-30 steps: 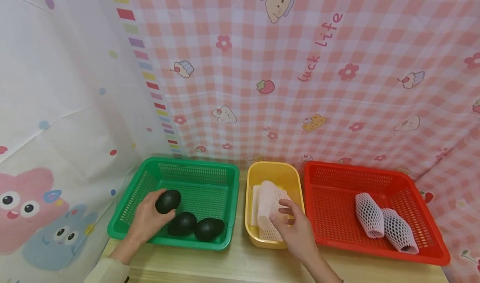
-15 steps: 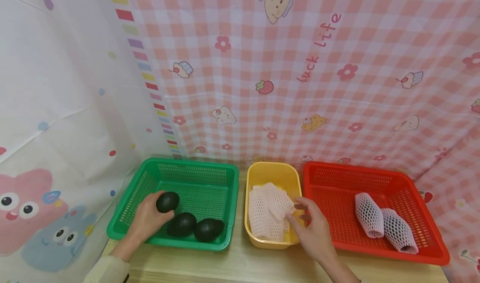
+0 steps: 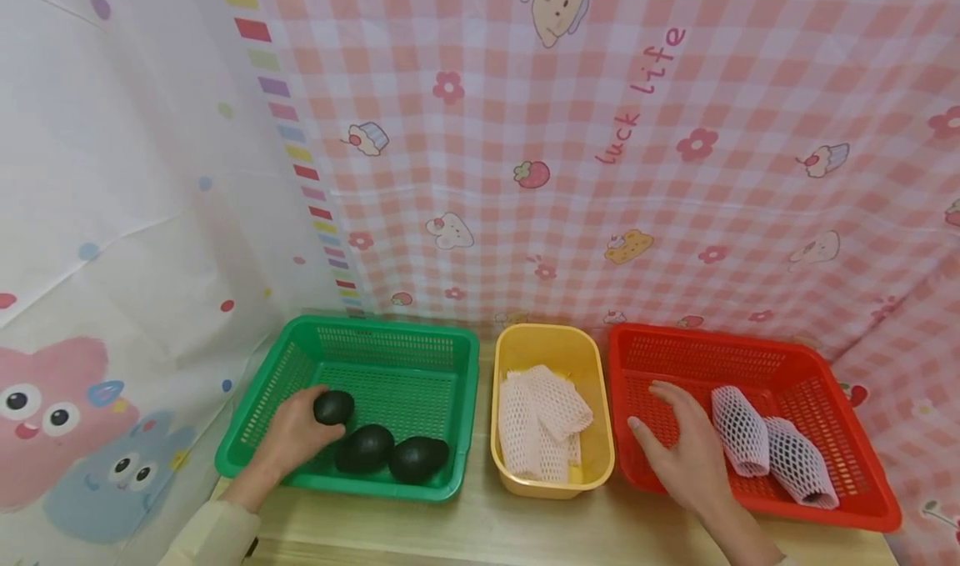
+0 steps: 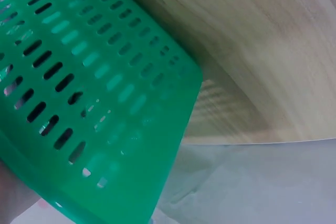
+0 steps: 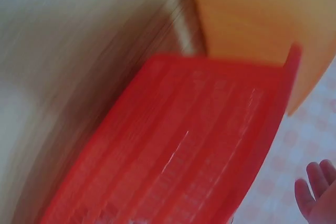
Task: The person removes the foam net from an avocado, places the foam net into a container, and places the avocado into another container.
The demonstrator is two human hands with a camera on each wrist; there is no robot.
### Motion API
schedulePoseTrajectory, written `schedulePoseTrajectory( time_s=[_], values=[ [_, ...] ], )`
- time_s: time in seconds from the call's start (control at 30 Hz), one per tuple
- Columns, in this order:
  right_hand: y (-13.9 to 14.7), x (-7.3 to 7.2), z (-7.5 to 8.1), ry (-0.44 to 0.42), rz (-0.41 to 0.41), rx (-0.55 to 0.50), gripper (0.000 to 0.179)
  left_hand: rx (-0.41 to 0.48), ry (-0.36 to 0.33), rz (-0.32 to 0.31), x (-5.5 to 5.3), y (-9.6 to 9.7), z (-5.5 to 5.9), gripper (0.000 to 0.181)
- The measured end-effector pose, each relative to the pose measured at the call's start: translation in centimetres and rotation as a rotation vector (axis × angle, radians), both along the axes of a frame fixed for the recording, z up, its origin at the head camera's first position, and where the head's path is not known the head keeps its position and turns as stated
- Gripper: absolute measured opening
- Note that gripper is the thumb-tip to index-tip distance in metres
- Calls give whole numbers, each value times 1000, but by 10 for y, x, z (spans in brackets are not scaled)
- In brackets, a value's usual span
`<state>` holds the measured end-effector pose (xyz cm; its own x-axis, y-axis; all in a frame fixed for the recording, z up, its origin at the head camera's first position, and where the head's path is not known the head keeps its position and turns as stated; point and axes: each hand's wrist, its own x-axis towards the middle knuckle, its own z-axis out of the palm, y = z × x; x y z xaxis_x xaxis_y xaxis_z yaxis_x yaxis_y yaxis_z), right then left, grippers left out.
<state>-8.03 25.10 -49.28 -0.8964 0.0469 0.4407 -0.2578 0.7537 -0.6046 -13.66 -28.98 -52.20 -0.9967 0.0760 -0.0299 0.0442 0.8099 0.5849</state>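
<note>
In the head view my left hand (image 3: 291, 434) grips a dark avocado (image 3: 334, 408) at the left side of the green basket (image 3: 405, 333). Two more dark avocados (image 3: 370, 448) lie beside it near the front wall. Over the left part of the red basket (image 3: 645, 383) my right hand (image 3: 693, 458) is held with fingers spread apart, holding nothing. Its fingers (image 5: 316, 179) show at the lower right of the right wrist view. Several white foam net sleeves (image 3: 553, 403) lie loose in the yellow tub (image 3: 551, 333), left of that hand.
Two net sleeves (image 3: 738, 428) rest rounded out at the right of the red basket; a dark thing shows inside one. The containers stand in a row on a wooden table (image 3: 487, 528). A pink checked cloth (image 3: 487, 132) hangs behind, a white one (image 3: 150, 216) at left.
My right hand has left the net sleeves in the yellow tub and moved right, over the red basket. One sleeve has shifted in the tub. The left hand and its avocado have sunk slightly.
</note>
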Motion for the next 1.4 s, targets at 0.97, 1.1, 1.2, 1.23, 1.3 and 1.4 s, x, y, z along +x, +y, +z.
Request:
schedulePoseTrajectory(
  time_s=[0.97,1.1,1.2,1.23,1.3,1.4],
  values=[
    [114,-40,-34,-541,-273,343,120,-66,-159,-39,-15,-12,-2,72],
    [121,-43,-35,-640,-270,356,125,-78,-156,-43,-15,-14,-2,72],
    [126,-44,-35,-714,-262,365,127,-85,-156,-49,-16,-15,-3,72],
    [128,-44,-35,-733,-256,368,127,-85,-156,-50,-16,-16,-3,72],
    [129,-45,-34,-756,-238,375,125,-87,-154,-53,-16,-16,-3,72],
    [130,-46,-34,-757,-203,398,112,-86,-155,-53,-16,-17,-2,73]
  ],
)
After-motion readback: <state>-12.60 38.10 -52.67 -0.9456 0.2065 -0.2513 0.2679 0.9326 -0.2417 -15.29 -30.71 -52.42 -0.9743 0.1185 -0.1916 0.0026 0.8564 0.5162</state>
